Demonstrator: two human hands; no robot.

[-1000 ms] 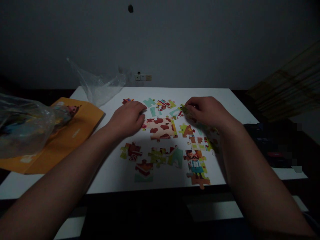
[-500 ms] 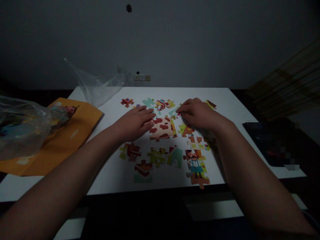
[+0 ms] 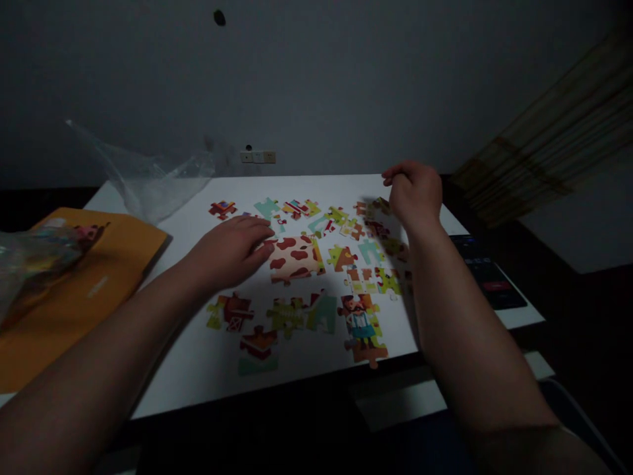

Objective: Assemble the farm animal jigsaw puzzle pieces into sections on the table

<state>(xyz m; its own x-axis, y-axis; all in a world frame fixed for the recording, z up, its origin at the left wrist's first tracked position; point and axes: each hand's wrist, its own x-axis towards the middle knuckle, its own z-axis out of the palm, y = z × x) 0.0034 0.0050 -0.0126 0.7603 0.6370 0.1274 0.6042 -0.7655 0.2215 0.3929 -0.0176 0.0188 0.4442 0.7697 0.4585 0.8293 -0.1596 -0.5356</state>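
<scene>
My left hand (image 3: 235,249) lies palm down on the table with its fingers stretched out. Its fingertips rest at the left edge of a joined block of cow-spotted puzzle pieces (image 3: 295,257). Over the back right of the table, my right hand (image 3: 416,191) is raised with its fingers bent together, and no piece shows in them. Below and left of it are a brown puzzle piece (image 3: 363,209) and a green puzzle piece (image 3: 338,215). Joined pieces showing a farmer (image 3: 362,326) lie near the front edge. A barn puzzle piece (image 3: 236,311) lies at the front left.
A crumpled clear plastic bag (image 3: 161,188) stands at the back left of the white table (image 3: 173,369). An orange envelope (image 3: 93,290) with another plastic bag on it covers the left side. A dark phone or tablet (image 3: 487,277) lies at the right edge, partly behind my arm.
My right hand has lifted off the pieces beside the cow block and moved right and back. My left hand stays by the block. The whole view has turned somewhat to the right.
</scene>
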